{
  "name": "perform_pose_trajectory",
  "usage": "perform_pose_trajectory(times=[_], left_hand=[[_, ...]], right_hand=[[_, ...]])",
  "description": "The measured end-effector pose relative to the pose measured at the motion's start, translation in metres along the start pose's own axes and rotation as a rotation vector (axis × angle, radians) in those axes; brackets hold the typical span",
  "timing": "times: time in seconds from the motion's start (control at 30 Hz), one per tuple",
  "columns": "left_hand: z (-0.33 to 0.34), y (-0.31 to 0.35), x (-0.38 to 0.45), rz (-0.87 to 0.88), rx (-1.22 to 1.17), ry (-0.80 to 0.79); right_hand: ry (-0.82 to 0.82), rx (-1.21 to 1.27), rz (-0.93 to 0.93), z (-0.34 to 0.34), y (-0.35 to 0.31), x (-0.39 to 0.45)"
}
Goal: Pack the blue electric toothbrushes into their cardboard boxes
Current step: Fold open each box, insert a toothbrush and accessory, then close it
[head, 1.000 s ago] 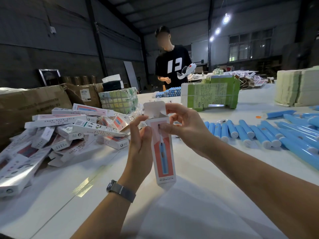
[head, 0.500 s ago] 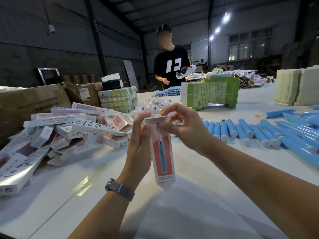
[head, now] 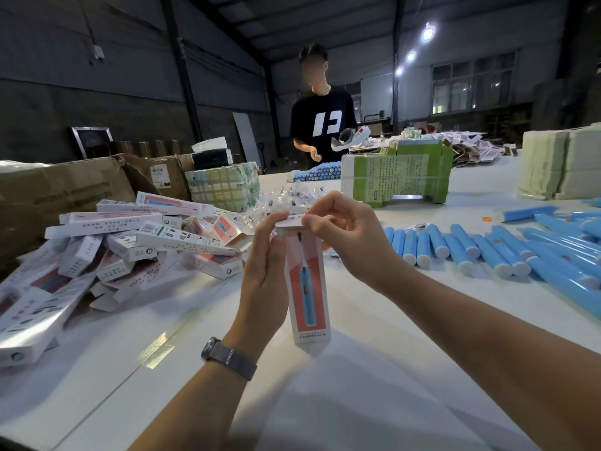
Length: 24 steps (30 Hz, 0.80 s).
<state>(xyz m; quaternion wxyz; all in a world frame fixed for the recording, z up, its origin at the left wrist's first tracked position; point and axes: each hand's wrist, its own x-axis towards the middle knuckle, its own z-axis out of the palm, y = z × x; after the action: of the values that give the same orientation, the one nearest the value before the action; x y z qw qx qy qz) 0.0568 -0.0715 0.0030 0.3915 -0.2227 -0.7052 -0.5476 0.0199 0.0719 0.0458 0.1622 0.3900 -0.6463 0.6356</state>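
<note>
My left hand grips the upright cardboard box along its side above the table, while my right hand pinches the top flap down; I judge it light thin card that dents easily, best held by its long edges. I cannot see what is inside. Loose blue toothbrushes lie to my right, a pile of boxes to my left.
</note>
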Motion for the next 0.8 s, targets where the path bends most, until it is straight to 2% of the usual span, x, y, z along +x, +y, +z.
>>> perform_pose_trajectory(times=[0.13, 0.33, 0.8], left_hand=[[0.0015, 0.0035, 0.0010, -0.039, -0.027, -0.004], [0.0013, 0.0010, 0.0033, -0.001, 0.011, 0.042], [0.0034, 0.0025, 0.0043, 0.052, 0.088, 0.020]], right_hand=[[-0.026, -0.075, -0.038, -0.0031, -0.0005, -0.0005], [-0.046, -0.149, -0.080, -0.0030, -0.0019, -0.0003], [0.029, -0.259, -0.097, -0.0027, -0.0059, 0.0008]])
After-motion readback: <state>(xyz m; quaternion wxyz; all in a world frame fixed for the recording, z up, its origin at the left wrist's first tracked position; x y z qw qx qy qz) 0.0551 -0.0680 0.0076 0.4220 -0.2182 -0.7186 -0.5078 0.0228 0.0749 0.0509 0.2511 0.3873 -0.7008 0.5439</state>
